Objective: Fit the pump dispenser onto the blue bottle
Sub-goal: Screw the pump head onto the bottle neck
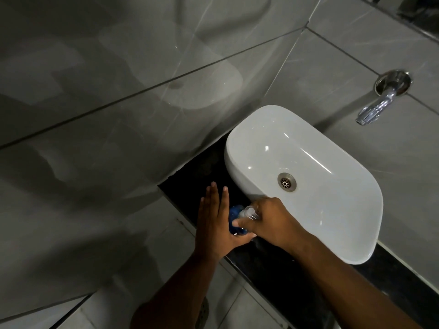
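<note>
Head view: on the dark bench (261,264), just beside the white sink (332,222), stands the blue bottle (234,213). The right hand (270,222) has its grip closed on the clear pump (248,213) at the bottle's top. The left hand (213,222) lies against the bottle's side, fingers (215,195) straight, grip wide.

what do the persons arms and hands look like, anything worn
Both arms are bare as far as the frame shows: no sleeves, gloves, watch or bracelets. No rings show on the left hand or the right hand. Fingernails look short and unpainted.
</note>
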Available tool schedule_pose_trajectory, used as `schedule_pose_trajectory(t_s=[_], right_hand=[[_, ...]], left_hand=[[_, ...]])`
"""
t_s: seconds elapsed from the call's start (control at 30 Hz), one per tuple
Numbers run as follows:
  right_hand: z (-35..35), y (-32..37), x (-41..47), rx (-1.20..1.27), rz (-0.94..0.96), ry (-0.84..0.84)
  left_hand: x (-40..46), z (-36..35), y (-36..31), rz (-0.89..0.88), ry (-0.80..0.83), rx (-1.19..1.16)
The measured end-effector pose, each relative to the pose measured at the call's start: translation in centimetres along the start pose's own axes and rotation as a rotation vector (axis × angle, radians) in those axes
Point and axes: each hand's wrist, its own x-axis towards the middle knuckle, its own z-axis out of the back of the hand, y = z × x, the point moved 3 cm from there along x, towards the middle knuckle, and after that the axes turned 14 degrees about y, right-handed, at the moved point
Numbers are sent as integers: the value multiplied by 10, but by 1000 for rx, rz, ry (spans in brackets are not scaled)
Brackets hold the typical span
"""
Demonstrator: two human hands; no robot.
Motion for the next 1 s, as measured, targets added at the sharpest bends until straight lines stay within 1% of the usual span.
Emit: schedule_pose_trajectory(t_s=[0.1, 0.17, 0.23, 0.3, 0.4, 0.47, 0.53, 0.6, 0.67, 0.77, 0.87, 1.0], right_hand=[[1, 1, -5, 9, 34, 29], [1, 0, -3, -38, 44, 42], [0, -1, -1, -74, 0, 3], [-2, -1, 0, -59, -29, -26], [-2, 2, -4, -10, 29, 4], [0, 0, -4, -30, 55, 37], [0, -1, -2, -73, 36, 25], [0, -1, 1, -68, -20, -18], [0, -1, 3, -47, -36, -31], [2, 0, -2, 1, 15, 27], [4, -1, -4, -62, 93, 38], [3, -4, 2, -94, 91, 58]], left_hand=[[1, -2, 2, -12, 14, -7], [1, -3, 2, -9, 18, -17], [0, -2, 1, -6, 7, -23], [-1, -2, 2, -10, -5, -25], [-1, -3, 2, -22, -8, -23], [1, -4, 2, -22, -4, -28], [1, -4, 0, -22, -4, -34], [0, -3, 0, -18, -10, -29], [0, -2, 1, -17, -21, -13], [2, -2, 0, -40, -28, -21], [2, -3, 0, -33, -30, -49], [2, -4, -1, -56, -82, -64]])
